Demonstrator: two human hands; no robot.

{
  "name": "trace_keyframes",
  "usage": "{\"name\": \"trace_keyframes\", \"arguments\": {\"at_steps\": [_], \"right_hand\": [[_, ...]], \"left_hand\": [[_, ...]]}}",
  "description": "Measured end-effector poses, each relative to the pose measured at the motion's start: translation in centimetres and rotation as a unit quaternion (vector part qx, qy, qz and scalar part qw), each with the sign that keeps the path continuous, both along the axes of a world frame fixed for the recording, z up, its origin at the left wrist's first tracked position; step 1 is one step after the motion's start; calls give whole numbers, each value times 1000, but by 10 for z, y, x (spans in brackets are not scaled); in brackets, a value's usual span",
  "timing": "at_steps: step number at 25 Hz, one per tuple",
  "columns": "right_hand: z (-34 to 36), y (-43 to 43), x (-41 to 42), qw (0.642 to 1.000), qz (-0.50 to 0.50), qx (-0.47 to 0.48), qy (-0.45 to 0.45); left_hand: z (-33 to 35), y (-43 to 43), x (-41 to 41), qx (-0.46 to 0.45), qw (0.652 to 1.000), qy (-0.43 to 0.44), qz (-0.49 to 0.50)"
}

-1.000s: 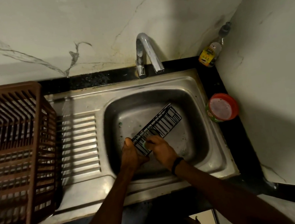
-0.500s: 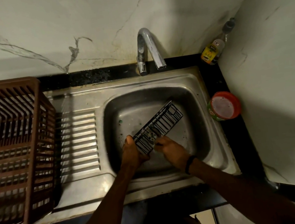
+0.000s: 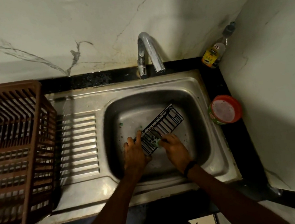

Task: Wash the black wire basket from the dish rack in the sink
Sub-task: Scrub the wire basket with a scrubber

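The black wire basket (image 3: 164,123) lies slanted inside the steel sink (image 3: 202,124), its far end pointing up and right. My left hand (image 3: 135,153) grips the basket's near end. My right hand (image 3: 175,149) presses a small green scrubber (image 3: 158,143) against the wires close to that same end. The brown plastic dish rack (image 3: 17,154) stands on the drainboard at the left.
A chrome tap (image 3: 148,54) arches over the sink's back edge, with no water running. A red-lidded tub (image 3: 224,109) sits on the black counter right of the sink. A yellow-labelled bottle (image 3: 213,53) stands in the back corner. Marble walls close the back and right.
My right hand with the scrubber has shifted back and forth along the basket's near end. My left hand keeps its hold, and the basket has barely moved.
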State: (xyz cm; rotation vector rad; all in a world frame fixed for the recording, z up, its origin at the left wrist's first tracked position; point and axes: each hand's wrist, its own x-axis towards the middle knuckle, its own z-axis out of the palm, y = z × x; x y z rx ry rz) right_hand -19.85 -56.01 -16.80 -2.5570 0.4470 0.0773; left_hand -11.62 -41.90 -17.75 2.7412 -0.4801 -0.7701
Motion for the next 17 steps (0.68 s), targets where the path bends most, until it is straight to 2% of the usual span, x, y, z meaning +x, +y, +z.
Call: {"name": "trace_keyframes", "arguments": {"at_steps": [3, 9, 10, 14, 17], "right_hand": [[-13, -13, -10, 997, -71, 5, 29], [22, -22, 35, 988, -114, 42, -92], [27, -28, 50, 983, -128, 78, -104], [12, -51, 76, 970, -152, 184, -51], [3, -53, 30, 978, -165, 122, -47]], "left_hand": [[-2, -3, 0, 0, 1000, 12, 18], [-1, -10, 3, 0, 999, 14, 34], [-1, -10, 3, -1, 999, 14, 33], [1, -9, 5, 0, 999, 13, 43], [2, -10, 3, -5, 999, 22, 48]]}}
